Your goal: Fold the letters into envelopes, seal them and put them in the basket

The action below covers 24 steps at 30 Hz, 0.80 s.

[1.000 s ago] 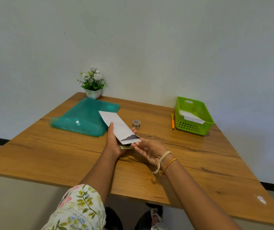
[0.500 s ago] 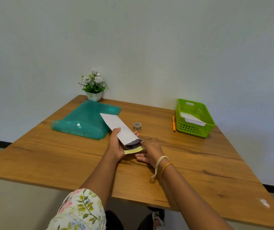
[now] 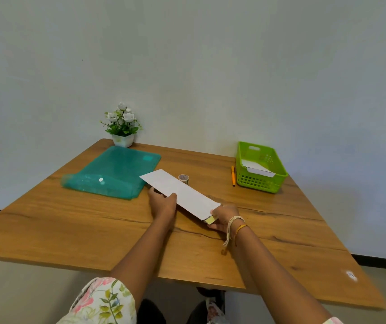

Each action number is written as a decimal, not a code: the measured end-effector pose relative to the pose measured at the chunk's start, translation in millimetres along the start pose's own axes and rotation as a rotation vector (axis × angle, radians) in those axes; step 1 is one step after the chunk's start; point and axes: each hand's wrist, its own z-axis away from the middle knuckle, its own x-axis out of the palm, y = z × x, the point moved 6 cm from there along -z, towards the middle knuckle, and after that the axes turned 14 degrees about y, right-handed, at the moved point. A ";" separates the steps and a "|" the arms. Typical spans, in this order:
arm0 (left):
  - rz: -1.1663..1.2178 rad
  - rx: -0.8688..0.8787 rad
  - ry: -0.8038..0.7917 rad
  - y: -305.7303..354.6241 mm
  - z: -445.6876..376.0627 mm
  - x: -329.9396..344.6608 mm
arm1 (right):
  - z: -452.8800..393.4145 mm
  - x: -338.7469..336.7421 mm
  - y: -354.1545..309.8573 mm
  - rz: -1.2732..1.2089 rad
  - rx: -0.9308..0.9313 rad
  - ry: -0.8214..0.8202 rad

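While both hands work above the middle of the table point(image 3: 70, 235), I see the left hand point(image 3: 162, 203) gripping the long near edge of the white envelope point(image 3: 180, 194), thumb on top. My right hand point(image 3: 225, 217) pinches the envelope's near end, where a yellow strip point(image 3: 210, 220) shows. Its far end points toward the teal folder point(image 3: 114, 174) at the far left corner, beside a potted plant point(image 3: 122, 127). Just behind the envelope stands a tape roll point(image 3: 183, 178). At the far right edge sits the green basket point(image 3: 278, 174) with a white envelope inside, an orange pen point(image 3: 233, 175) just beside it.
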 end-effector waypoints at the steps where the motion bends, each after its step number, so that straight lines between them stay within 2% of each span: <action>1: -0.068 0.089 0.090 2.5 3.9 -5.6 | -6.4 -7.0 -1.8 0.045 -0.025 0.034; 4: -0.258 0.325 0.182 7.1 22.7 -9.0 | -25.0 -24.5 -5.1 0.135 -0.096 0.111; 8: -0.500 0.631 0.164 10.8 43.5 -4.9 | -38.4 -40.6 -5.8 0.207 -0.112 0.134; 11: -0.631 0.818 0.133 12.5 50.0 -0.1 | -42.8 -48.9 -9.5 0.374 -0.134 0.099; 13: -0.683 1.027 0.063 15.3 59.6 7.9 | -43.3 -52.2 -14.4 0.519 -0.168 0.077; 15: -0.676 1.218 -0.120 13.5 73.0 18.5 | -41.6 -51.8 -21.5 0.669 -0.234 0.060; 17: -0.711 1.268 -0.354 4.6 80.3 27.0 | -43.4 -48.9 -26.3 0.727 -0.292 0.056; 19: -0.848 1.221 -0.490 -4.9 78.6 32.3 | -45.9 -47.7 -30.1 0.779 -0.384 0.105; 21: -0.984 1.203 -0.537 -10.4 75.5 35.6 | -46.9 -49.5 -32.7 0.805 -0.495 0.204; 24: -1.060 1.208 -0.557 -12.1 75.3 38.2 | -44.7 -51.3 -27.2 0.671 -0.562 0.301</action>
